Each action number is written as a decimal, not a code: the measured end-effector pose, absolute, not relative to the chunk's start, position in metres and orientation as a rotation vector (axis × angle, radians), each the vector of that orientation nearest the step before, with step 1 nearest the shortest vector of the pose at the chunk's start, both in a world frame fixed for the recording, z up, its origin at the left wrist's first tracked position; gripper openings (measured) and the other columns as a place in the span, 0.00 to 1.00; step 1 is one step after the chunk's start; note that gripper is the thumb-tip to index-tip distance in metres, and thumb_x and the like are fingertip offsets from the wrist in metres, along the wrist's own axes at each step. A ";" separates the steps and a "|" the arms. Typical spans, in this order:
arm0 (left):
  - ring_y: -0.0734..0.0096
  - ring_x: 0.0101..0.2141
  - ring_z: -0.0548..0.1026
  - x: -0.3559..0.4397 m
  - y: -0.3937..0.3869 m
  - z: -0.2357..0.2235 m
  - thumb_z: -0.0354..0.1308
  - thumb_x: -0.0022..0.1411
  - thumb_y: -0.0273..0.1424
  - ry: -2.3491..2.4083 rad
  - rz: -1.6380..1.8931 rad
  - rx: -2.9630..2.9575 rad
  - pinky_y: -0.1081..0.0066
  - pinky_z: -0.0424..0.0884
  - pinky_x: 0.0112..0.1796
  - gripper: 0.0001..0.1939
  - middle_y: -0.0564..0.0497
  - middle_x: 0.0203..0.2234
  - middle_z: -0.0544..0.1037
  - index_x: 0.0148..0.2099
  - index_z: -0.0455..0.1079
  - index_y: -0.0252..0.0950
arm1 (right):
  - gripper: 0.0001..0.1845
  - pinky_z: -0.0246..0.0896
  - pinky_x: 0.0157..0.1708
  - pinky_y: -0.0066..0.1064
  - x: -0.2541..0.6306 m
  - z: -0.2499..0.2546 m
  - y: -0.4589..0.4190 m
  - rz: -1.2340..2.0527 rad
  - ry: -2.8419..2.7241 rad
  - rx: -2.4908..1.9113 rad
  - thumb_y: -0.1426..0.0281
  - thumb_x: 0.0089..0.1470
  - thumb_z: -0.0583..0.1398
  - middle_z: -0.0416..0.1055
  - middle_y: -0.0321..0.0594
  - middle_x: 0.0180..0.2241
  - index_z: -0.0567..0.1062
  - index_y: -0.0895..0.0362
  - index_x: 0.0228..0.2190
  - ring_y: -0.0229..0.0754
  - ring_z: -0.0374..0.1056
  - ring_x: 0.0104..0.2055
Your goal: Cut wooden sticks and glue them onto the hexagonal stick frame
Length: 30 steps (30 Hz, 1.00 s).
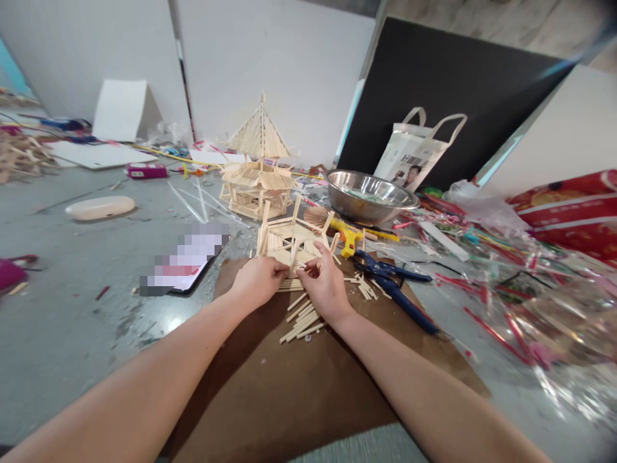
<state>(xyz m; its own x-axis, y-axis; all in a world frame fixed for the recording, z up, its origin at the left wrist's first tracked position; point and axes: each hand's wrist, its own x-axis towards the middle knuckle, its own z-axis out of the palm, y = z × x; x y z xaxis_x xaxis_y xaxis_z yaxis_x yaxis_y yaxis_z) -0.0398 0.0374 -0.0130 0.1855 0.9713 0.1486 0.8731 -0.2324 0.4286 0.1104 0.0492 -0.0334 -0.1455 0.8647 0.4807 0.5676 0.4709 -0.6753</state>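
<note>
A hexagonal frame of pale wooden sticks [276, 233], with upright posts around its rim, stands on a brown sheet [270, 386]. My left hand [260, 281] is closed at the frame's near side, thumb and fingertips pinching a wooden stick beside the front post. Opposite it, my right hand [326, 283] has thumb and fingers curled together at the same near edge, one finger raised; what lies between its fingertips is too small to make out. Loose cut sticks [303, 319] lie just below both hands. Behind the frame stands a pagoda-like stick model [260, 164] with a pointed roof.
Right of the frame lie a yellow glue gun [351, 236] and blue-handled pliers [398, 296]. A steel bowl [369, 196] and white bag [409, 154] stand behind. A phone [186, 260] and white case [100, 208] lie left. Plastic wrappers [554, 321] cover the right side.
</note>
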 end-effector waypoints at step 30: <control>0.68 0.33 0.72 -0.038 0.037 -0.013 0.45 0.52 0.36 1.760 0.538 2.184 0.74 0.64 0.32 0.15 0.52 0.32 0.76 0.37 0.71 0.43 | 0.27 0.59 0.31 0.30 0.109 -0.034 0.049 0.405 -1.834 -1.190 0.71 0.43 0.55 0.65 0.33 0.22 0.56 0.59 0.47 0.37 0.63 0.26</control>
